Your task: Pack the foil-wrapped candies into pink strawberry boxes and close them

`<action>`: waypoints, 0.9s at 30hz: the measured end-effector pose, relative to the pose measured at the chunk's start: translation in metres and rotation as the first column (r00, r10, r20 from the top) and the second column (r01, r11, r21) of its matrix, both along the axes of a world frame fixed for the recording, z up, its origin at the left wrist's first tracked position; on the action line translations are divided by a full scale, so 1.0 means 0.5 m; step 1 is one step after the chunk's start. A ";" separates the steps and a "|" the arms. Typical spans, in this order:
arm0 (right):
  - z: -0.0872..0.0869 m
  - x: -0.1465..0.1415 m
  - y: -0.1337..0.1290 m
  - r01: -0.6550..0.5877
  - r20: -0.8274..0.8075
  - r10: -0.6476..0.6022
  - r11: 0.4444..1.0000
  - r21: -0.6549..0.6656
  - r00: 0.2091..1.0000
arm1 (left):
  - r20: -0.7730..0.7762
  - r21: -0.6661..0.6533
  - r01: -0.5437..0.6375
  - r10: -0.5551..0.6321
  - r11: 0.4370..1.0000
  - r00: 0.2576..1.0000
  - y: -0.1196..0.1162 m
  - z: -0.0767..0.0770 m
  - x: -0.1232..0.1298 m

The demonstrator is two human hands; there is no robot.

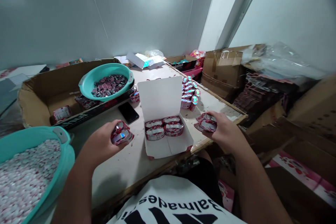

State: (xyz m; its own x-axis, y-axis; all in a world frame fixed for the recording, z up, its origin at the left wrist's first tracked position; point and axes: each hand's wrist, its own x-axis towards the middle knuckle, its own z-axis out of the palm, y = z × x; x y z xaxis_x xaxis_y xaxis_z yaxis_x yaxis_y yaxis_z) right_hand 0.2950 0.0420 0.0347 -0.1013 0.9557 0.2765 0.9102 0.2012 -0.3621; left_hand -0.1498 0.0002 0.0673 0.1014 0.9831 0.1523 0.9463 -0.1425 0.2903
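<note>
My left hand (pixel 106 143) is closed round a small stack of shiny red-and-white packets (pixel 122 134), left of an opened white box (pixel 162 99). On the box's right side, my right hand (pixel 222 127) grips similar packets (pixel 206 123) by their edges. The box's lid stands up at the back. Inside it, several oval red-and-white packets (pixel 173 129) sit in rows toward the rear, and its white floor shows at the front. Behind the lid, more of these packets (pixel 189 92) stand piled on the table, partly hidden.
A turquoise basin (pixel 128 83) of dark round pieces rests on a cardboard box (pixel 42 92). Another turquoise basin (pixel 68 154), at near left, holds many small whitish pieces. A black phone (pixel 128 112) lies on the white table (pixel 115 178). Cardboard cartons (pixel 223 71) stand along the right.
</note>
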 end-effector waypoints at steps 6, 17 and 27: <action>0.110 -0.102 -0.050 -0.305 -0.208 0.308 0.951 0.044 0.929 | 0.051 0.095 0.238 -0.244 0.967 0.969 0.015 0.054 0.137; 0.044 -0.160 0.002 -0.488 -0.282 0.455 0.871 -0.058 0.845 | -0.044 -0.155 0.344 -0.354 0.926 0.934 0.050 -0.008 0.230; 0.012 -0.119 0.006 -0.627 -0.406 0.531 0.765 -0.147 0.744 | 0.043 -0.238 0.349 -0.349 0.906 0.936 0.026 -0.016 0.226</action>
State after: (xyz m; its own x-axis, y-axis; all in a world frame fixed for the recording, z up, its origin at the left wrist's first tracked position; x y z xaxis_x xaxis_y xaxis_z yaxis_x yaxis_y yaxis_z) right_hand 0.2355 0.0450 0.0408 -0.6102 0.7780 0.1496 0.4669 0.5057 -0.7254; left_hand -0.0369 0.0131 0.0592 0.4449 0.8919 -0.0814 0.8487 -0.3908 0.3565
